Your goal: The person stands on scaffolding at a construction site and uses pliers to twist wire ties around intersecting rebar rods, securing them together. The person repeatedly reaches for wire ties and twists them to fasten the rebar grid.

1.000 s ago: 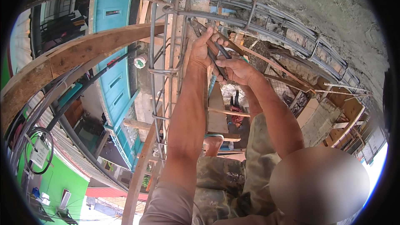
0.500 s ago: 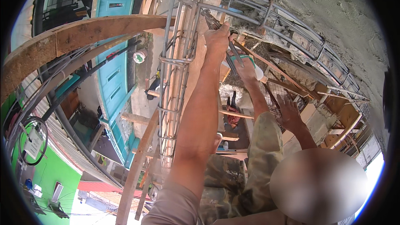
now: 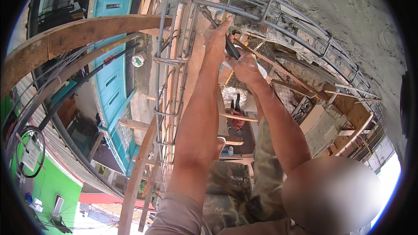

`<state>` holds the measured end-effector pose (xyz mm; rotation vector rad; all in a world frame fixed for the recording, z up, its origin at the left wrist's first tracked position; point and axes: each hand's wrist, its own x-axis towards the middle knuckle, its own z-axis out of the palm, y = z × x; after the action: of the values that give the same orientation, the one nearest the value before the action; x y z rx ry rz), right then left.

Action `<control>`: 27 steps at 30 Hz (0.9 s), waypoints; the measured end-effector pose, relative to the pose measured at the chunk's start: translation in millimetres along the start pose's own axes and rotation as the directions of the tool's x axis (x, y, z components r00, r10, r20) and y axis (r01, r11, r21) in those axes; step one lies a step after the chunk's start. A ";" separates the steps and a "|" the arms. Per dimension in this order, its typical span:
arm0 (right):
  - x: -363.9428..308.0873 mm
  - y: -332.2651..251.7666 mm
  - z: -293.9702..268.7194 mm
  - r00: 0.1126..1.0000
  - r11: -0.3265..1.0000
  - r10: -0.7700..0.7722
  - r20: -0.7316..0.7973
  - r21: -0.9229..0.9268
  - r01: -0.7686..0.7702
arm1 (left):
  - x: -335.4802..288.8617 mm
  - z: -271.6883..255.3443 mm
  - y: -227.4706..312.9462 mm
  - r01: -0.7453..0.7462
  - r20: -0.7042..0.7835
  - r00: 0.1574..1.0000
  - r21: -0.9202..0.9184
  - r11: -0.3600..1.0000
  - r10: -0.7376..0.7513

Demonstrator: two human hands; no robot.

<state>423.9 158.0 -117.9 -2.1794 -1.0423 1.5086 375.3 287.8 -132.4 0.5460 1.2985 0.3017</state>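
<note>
The right hand point(image 3: 247, 68) is rejoining the left hand point(image 3: 217, 37), curled fingers of both gripping the dark tool point(image 3: 232, 48), seemingly giving firmer control.

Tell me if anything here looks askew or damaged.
The black-handled tool and rebar cage show no visible damage. The wooden beam at left looks bowed, but the fisheye lens bends straight edges, so I cannot call it warped.

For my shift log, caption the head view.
The left bare hand and right bare hand hold a dark, long-handled metal tool beside a grey steel rebar cage.
</note>
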 end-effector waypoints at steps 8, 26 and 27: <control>-3.2 -18.5 -32.1 0.928 0.466 0.027 0.370 0.817 -0.340 | 1.9 -21.0 -8.4 0.255 0.460 0.888 -0.514 0.819 0.013; -2.5 -28.7 -20.9 0.938 0.983 0.089 -0.335 -0.121 -0.136 | -80.9 -12.0 32.2 -0.504 -0.038 0.831 0.373 0.779 0.556; -3.4 -30.8 -19.4 0.938 0.984 0.089 -0.336 -0.116 -0.134 | -100.3 -18.1 46.4 -0.590 -0.028 0.755 0.410 0.696 0.656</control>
<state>428.5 180.0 -89.1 -2.5136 -0.9457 1.0844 336.5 279.8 -27.7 1.3366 1.3090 0.6874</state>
